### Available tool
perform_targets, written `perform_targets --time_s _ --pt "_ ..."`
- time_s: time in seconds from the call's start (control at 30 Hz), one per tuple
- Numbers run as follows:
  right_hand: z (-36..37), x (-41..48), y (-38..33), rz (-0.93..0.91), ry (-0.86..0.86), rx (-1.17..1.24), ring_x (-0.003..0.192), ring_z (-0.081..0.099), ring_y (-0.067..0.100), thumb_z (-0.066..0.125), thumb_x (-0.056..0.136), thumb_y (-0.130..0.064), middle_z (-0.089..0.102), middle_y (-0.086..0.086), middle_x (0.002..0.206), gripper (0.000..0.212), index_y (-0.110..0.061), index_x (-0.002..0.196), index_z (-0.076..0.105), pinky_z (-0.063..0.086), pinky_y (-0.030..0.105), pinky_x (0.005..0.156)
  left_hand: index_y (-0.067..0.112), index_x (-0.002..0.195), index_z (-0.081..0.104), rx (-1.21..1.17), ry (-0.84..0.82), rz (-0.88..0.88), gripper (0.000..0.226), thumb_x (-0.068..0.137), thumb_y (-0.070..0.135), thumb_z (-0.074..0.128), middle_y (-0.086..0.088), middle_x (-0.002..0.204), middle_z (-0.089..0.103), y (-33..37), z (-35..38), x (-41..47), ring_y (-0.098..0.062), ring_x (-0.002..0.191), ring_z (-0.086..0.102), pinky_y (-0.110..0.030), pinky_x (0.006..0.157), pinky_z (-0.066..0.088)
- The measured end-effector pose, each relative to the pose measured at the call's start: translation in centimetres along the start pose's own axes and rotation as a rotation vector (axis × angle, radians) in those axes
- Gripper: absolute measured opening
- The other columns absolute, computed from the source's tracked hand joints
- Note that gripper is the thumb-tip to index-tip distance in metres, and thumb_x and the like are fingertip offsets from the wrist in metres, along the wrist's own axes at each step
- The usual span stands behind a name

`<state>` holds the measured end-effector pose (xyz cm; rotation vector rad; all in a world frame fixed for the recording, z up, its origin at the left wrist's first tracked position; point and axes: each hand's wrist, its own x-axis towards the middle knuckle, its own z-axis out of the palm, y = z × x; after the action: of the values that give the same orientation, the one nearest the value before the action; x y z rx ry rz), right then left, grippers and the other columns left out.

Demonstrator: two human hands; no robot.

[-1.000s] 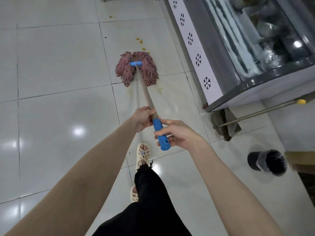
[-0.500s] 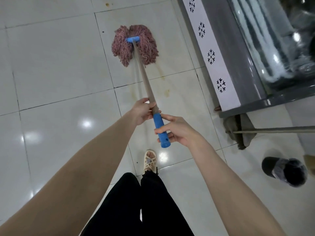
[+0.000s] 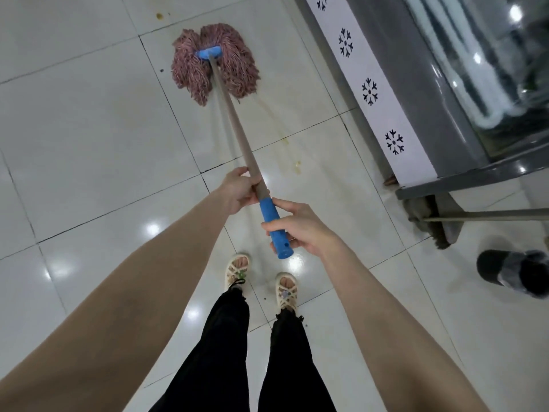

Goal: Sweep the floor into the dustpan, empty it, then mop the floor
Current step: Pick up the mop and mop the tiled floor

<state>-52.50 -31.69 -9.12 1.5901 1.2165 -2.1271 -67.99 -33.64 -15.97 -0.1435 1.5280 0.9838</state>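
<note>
A mop with a pink string head (image 3: 215, 65) and a blue clamp lies flat on the white tiled floor (image 3: 89, 129) ahead of me. Its tan handle (image 3: 234, 123) runs back to a blue grip (image 3: 274, 227). My left hand (image 3: 240, 190) is wrapped round the tan shaft just above the blue grip. My right hand (image 3: 300, 228) holds the blue grip near its end. Yellowish smears (image 3: 292, 157) streak the tile behind the mop head, and one brown spot (image 3: 159, 15) lies beyond it.
A grey glass-fronted freezer (image 3: 416, 84) with a white snowflake strip runs along the right. A broom (image 3: 436, 220) leans at its corner. A black bin with a clear liner (image 3: 514, 272) stands at the right edge. My sandalled feet (image 3: 261, 281) are below the handle.
The mop head has slid forward over the yellow spots, leaving smears behind it. I have stepped forward, so both feet now stand side by side and the freezer is closer.
</note>
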Motion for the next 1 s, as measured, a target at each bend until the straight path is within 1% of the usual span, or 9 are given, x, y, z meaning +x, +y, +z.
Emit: perform_targets --time_s 0.1,0.17,0.23,0.4,0.5,0.57,0.67,0.8,1.0 --pt "1.5 0.9 0.6 -0.018 0.038 0.056 0.047 0.061 0.019 0.074 0.082 -0.009 0.064 0.007 0.074 0.066 -0.030 0.139 0.048 0.058 0.037 0.058 0.012 0.153 0.017 0.108 -0.011 0.000 0.068 0.097 0.006 0.055 -0.016 0.112 0.061 0.6 -1.4 1.2 -0.023 0.080 0.063 -0.033 0.071 0.055" --pt "2.4 1.3 1.3 -0.023 0.034 0.034 0.053 0.065 0.016 0.074 0.082 -0.013 0.067 0.003 0.077 0.068 -0.032 0.141 0.046 0.059 0.040 0.067 0.014 0.154 0.016 0.173 -0.014 -0.006 0.068 0.097 0.006 0.054 -0.014 0.112 0.061 0.6 -2.2 1.7 -0.025 0.088 0.063 -0.036 0.079 0.054" --pt "3.0 1.4 2.0 -0.022 0.020 0.032 0.061 0.068 0.018 0.074 0.082 -0.014 0.069 0.005 0.086 0.071 -0.033 0.143 0.042 0.059 0.038 0.069 0.014 0.154 0.015 0.197 0.000 -0.003 0.069 0.097 0.005 0.053 -0.013 0.114 0.061 0.4 -2.7 1.9 -0.025 0.096 0.062 -0.037 0.084 0.052" --pt "2.8 -0.6 3.8 0.007 -0.046 0.080 0.061 0.068 0.027 0.070 0.085 -0.010 0.070 0.015 0.079 0.073 -0.034 0.145 0.037 0.056 0.031 0.057 0.012 0.155 0.012 0.215 0.005 0.043 0.070 0.098 0.005 0.052 -0.011 0.117 0.058 -1.0 -2.4 1.1 -0.024 0.097 0.060 -0.037 0.084 0.051" --pt "2.1 -3.1 6.4 0.022 -0.048 0.100 0.059 0.067 0.028 0.069 0.086 -0.007 0.068 0.016 0.077 0.070 -0.032 0.144 0.039 0.055 0.030 0.054 0.015 0.155 0.008 0.251 -0.019 0.029 0.071 0.099 0.007 0.051 -0.012 0.115 0.057 -3.2 -1.5 -0.5 -0.024 0.088 0.062 -0.039 0.083 0.052" --pt "1.4 -5.5 9.6 0.026 -0.038 0.092 0.060 0.066 0.029 0.068 0.086 -0.007 0.068 0.018 0.078 0.069 -0.031 0.144 0.041 0.056 0.031 0.054 0.018 0.155 0.007 0.273 -0.051 0.010 0.071 0.100 0.006 0.048 -0.014 0.115 0.056 -6.0 -0.5 -2.4 -0.022 0.080 0.062 -0.040 0.080 0.052" --pt "0.2 -8.9 15.3 0.041 -0.032 0.087 0.062 0.067 0.032 0.068 0.086 -0.007 0.068 0.020 0.077 0.068 -0.029 0.144 0.041 0.057 0.034 0.058 0.021 0.155 0.008 0.285 -0.101 -0.026 0.069 0.100 0.003 0.046 -0.014 0.119 0.053 -11.4 1.3 -5.4 -0.022 0.078 0.061 -0.039 0.077 0.052" --pt "-1.1 -13.2 23.3 0.032 -0.016 0.073 0.065 0.067 0.035 0.070 0.085 -0.010 0.067 0.020 0.074 0.065 -0.027 0.142 0.045 0.057 0.036 0.059 0.019 0.155 0.013 0.289 -0.106 -0.016 0.066 0.100 0.005 0.047 -0.010 0.103 0.056 -19.5 3.1 -9.5 -0.022 0.078 0.060 -0.035 0.062 0.053" --pt "-4.2 -22.9 35.5 0.057 0.030 0.033 0.065 0.066 0.035 0.073 0.083 -0.014 0.066 0.023 0.075 0.065 -0.028 0.141 0.046 0.055 0.032 0.057 0.019 0.153 0.020 0.222 -0.151 -0.035 0.062 0.100 0.005 0.047 -0.009 0.098 0.059 -32.7 7.8 -17.4 -0.025 0.080 0.064 -0.037 0.064 0.055"
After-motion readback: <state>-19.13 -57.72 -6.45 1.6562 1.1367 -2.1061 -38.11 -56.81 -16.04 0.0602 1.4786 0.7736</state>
